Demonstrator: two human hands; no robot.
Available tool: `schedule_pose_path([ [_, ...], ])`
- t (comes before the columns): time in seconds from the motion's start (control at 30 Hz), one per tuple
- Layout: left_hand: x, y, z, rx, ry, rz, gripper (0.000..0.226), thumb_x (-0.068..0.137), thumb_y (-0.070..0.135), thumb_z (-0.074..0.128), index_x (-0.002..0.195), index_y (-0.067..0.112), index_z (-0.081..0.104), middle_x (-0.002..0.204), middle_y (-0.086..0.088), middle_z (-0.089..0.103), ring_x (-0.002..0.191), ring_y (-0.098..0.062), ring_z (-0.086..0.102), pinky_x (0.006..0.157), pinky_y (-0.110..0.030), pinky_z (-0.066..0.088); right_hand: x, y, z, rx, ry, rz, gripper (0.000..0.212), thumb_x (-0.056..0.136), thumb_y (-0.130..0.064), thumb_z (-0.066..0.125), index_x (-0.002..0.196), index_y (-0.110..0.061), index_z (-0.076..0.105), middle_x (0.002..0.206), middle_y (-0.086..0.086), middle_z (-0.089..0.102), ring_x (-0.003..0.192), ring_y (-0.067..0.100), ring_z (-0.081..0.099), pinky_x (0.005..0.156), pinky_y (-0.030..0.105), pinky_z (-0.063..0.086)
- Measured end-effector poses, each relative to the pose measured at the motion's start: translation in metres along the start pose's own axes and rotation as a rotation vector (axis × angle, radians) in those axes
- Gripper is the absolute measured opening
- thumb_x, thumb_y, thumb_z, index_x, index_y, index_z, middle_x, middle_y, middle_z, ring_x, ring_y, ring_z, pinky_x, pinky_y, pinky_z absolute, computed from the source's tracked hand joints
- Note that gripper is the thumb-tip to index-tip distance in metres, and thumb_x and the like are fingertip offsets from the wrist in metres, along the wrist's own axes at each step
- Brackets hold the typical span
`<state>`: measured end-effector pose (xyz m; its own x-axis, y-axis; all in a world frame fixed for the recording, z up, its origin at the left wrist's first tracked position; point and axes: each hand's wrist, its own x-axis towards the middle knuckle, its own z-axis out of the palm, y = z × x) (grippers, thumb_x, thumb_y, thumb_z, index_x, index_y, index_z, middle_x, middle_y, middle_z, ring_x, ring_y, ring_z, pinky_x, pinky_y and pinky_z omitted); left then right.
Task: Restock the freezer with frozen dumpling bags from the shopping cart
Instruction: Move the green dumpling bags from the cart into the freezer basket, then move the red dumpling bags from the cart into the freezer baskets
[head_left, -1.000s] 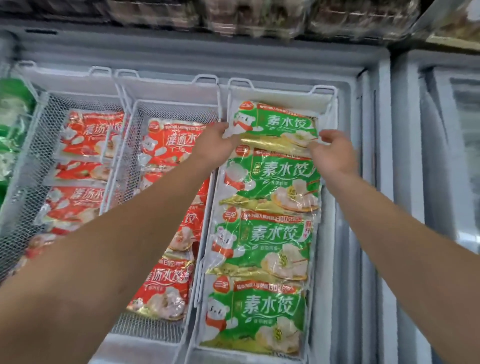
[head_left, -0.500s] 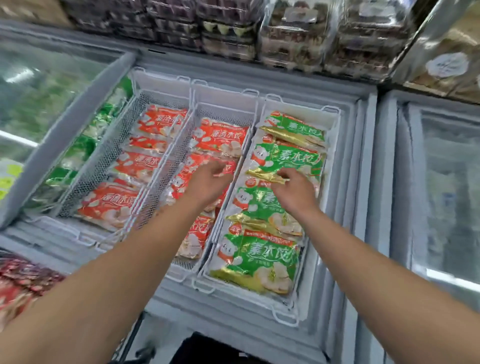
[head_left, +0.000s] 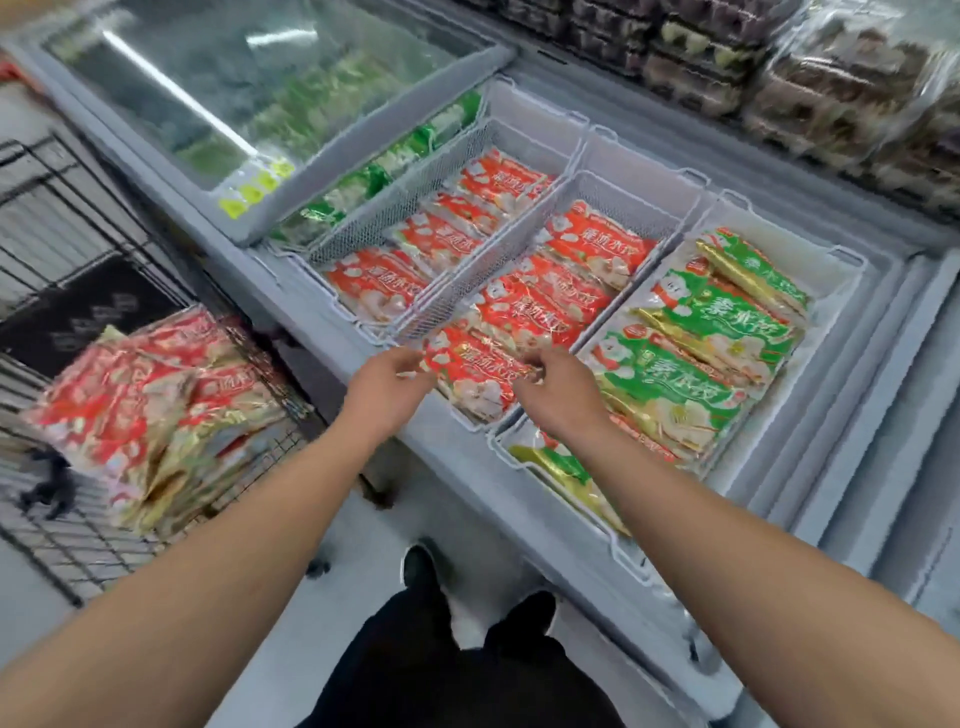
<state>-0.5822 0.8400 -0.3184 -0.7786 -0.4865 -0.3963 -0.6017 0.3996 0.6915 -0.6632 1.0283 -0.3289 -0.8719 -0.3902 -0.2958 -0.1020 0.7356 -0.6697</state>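
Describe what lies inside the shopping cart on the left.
The shopping cart holds a loose pile of red dumpling bags. Anything beneath the pile is covered.

hands: left hand (head_left: 387, 392) and right hand (head_left: 558, 397) are off the green bags (head_left: 701, 364) | now at nearest red bag (head_left: 475, 371) | cart stack (head_left: 150, 410) enters view

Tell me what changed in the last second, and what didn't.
Both hands left the green bags: the left hand and right hand drew back from the far green bag in the right basket to the nearest red bag in the middle basket, touching its near end. The view swung back, showing red bags in the cart. The green bags stayed stacked.
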Motion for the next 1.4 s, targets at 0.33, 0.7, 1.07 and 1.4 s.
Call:
schedule_pose_path([
  [0.33,-0.003,-0.128,-0.095,-0.117,0.107,-0.169,0.045,0.091,0.023,0.066,0.135,0.011,0.059,0.134,-0.005,0.062,0.121,-0.02,0.059,0.107,-0.03,0.042,0.017,-0.105,0.133,-0.12,-0.198,-0.121,0.041,0.085,-0.018,0.06,0.125,-0.012,0.062,0.13,0.009,0.061,0.116,0.027,0.057,0.097,0.032,0.044],
  [0.7,-0.003,-0.297,-0.158,-0.186,0.072,-0.431,0.044,0.092,0.024,0.065,0.134,0.01,0.059,0.134,-0.002,0.061,0.125,-0.02,0.056,0.103,-0.025,0.038,0.025,-0.179,0.302,-0.346,-0.451,-0.201,0.039,0.087,-0.02,0.06,0.126,-0.013,0.062,0.129,0.01,0.06,0.118,0.028,0.056,0.099,0.031,0.041],
  [1.07,-0.022,-0.382,-0.12,-0.072,-0.093,-0.532,0.04,0.089,0.029,0.067,0.128,0.021,0.065,0.126,0.0,0.067,0.114,-0.021,0.062,0.098,-0.028,0.046,0.024,-0.156,0.366,-0.702,-0.702,-0.368,0.035,0.093,-0.027,0.054,0.126,-0.021,0.063,0.131,0.005,0.06,0.115,0.028,0.058,0.1,0.035,0.042],
  [1.4,-0.018,-0.391,-0.097,-0.013,0.044,-0.451,0.027,0.092,0.028,0.066,0.117,0.019,0.073,0.12,0.0,0.072,0.116,-0.02,0.063,0.104,-0.038,0.046,0.05,-0.128,0.376,-0.727,-0.657,-0.577,0.02,0.095,-0.026,0.059,0.101,-0.02,0.077,0.104,0.002,0.074,0.092,0.029,0.065,0.09,0.033,0.043],
])
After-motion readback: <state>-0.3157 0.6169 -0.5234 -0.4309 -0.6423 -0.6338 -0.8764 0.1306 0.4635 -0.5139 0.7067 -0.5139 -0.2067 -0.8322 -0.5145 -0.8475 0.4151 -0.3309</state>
